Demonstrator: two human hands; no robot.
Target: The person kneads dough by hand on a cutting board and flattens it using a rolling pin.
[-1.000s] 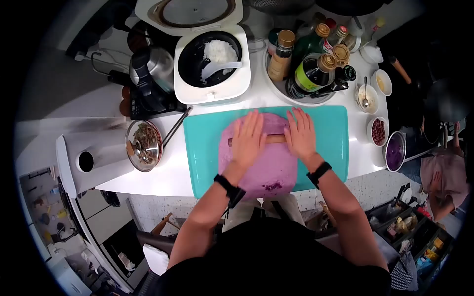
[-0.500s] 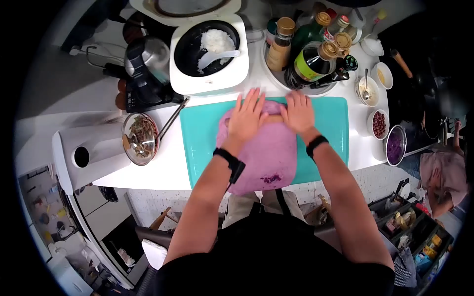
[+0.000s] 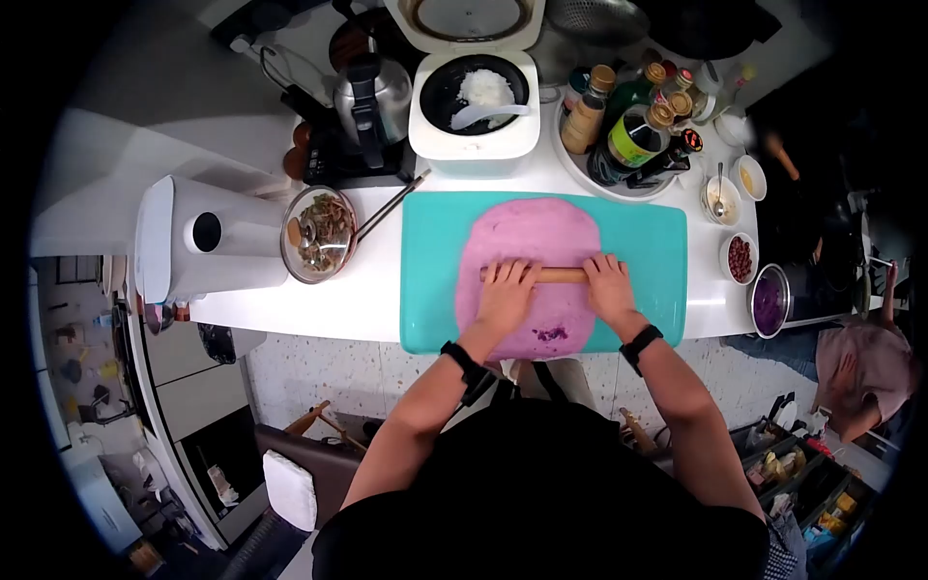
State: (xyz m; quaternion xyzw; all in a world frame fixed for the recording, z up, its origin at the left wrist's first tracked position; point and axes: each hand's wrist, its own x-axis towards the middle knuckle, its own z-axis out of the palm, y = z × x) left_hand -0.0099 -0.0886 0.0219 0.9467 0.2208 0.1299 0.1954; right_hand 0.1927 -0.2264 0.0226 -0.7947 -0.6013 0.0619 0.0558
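Note:
A flat oval of purple dough [image 3: 532, 232] lies on a teal mat [image 3: 430, 280], with dark purple bits near its front edge. Across the middle of the dough rests a wooden rolling pin [image 3: 561, 275]. My left hand [image 3: 507, 295] has its fingers curled over the pin's left part, and my right hand [image 3: 611, 288] has its fingers curled over the right end. Between the two hands the bare wood shows. Both wrists wear dark bands.
Behind the mat stand an open rice cooker [image 3: 474, 145] and a tray of bottles [image 3: 638, 193]. A glass-lidded bowl [image 3: 319, 235] and chopsticks [image 3: 391, 206] are left. Small bowls [image 3: 739, 258] and a purple-filled bowl [image 3: 770, 302] sit right. Another person [image 3: 855, 372] is at far right.
Both hands and the rolling pin have come back from the dough's far edge to its middle. My fingers, stretched out before, are now curled over the pin. The camera view has shifted.

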